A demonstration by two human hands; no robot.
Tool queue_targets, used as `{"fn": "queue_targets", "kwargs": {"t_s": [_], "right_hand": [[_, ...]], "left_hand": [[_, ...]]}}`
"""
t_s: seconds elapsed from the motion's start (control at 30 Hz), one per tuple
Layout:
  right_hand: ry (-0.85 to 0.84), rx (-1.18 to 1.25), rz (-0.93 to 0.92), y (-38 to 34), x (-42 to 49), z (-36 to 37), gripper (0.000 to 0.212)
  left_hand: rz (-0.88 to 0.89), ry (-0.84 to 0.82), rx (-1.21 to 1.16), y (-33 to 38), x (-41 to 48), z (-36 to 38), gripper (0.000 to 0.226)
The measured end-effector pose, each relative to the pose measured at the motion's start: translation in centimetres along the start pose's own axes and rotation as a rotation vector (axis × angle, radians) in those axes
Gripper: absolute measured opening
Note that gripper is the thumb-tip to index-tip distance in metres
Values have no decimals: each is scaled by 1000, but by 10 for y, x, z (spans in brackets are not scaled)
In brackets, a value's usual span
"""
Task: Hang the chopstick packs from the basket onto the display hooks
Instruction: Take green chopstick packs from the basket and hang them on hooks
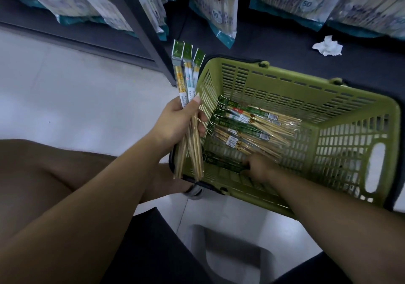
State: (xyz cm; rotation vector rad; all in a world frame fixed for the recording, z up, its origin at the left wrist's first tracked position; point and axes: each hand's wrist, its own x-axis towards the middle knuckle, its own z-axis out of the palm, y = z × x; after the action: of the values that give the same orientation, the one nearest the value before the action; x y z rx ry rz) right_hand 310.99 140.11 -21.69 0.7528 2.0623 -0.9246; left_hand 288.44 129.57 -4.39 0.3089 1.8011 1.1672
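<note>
The left hand [180, 120] grasps three slim cellophane chopstick packs [187, 73] beside the left rim of the slatted green plastic basket [285, 90]. Inside, more packs [252, 128] lie flat; the right hand [258, 169] pinches a dark pack [221, 163].

Pale tiled floor [65, 82] is being lit dimly, evenly. Dark low shelf [274, 42] is being divided by a dark upright post [140, 24]. Printed bags [219, 9] are being stored along it, with a crumpled white tissue [327, 46] near them. Grey object [230, 250] at the bottom, possibly a stool.
</note>
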Motion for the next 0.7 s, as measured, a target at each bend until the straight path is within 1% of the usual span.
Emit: {"fn": "queue_targets", "kwargs": {"t_s": [0.07,0.17,0.23,0.33,0.4,0.5,0.53,0.6,0.67,0.7], "right_hand": [[22,-33,-6,1,-1,0,25],[76,-13,-11,4,-1,2,17],[108,44,0,6,-2,1,10],[126,151,2,6,-5,-4,14],[173,212,-17,3,-10,-15,12],[291,386,-56,-12,-24,-45,21],[348,454,-73,-21,-29,-58,22],[456,626,-112,-39,-43,-82,17],[497,784,-171,-60,-60,-102,16],[498,798,-212,-70,-68,-109,16]], "left_hand": [[-9,1,-5,-1,1,0,43],[-15,2,-11,-1,2,-1,42],[-17,3,-19,0,1,-1,42],[-27,9,-43,0,0,0,42],[-29,8,-64,1,0,0,38],[-40,-6,-130,4,-2,0,25],[-48,-6,-154,5,-3,1,24],[-59,-9,-192,7,-4,5,25],[-62,-3,-209,7,-3,11,21],[-64,8,-205,8,-4,14,21]]}}
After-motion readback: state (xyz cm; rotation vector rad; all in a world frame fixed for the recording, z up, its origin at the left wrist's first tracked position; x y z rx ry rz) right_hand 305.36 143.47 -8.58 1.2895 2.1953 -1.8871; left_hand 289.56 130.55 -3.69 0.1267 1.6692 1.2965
